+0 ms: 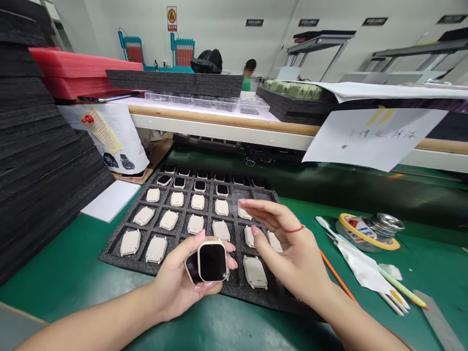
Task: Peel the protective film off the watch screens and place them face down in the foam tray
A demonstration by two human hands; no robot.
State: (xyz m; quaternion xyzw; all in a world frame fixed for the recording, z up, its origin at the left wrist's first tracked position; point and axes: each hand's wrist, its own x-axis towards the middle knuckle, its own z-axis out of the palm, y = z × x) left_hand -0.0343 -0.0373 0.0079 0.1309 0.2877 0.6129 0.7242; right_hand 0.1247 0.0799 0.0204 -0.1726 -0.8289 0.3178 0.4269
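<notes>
Left hand [179, 282] clasps two smartwatch cases [212, 262] over the tray's six-o'clock edge; they overlap, screens up, apparently so both faces can be viewed. Right hand [298, 253], at two o'clock from it, is spread; no firm grasp is evident. Beneath, the black foam tray [270, 298] seats pale watch cases [130, 243] in separate cells, presumably against scratching.

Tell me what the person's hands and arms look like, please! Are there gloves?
No gloves! The left hand and right hand are both bare. The right one wears a thin red band. The fingernails look smooth and shiny. The left forearm and right forearm are bare too, with no sleeves that I can clearly see.
</notes>
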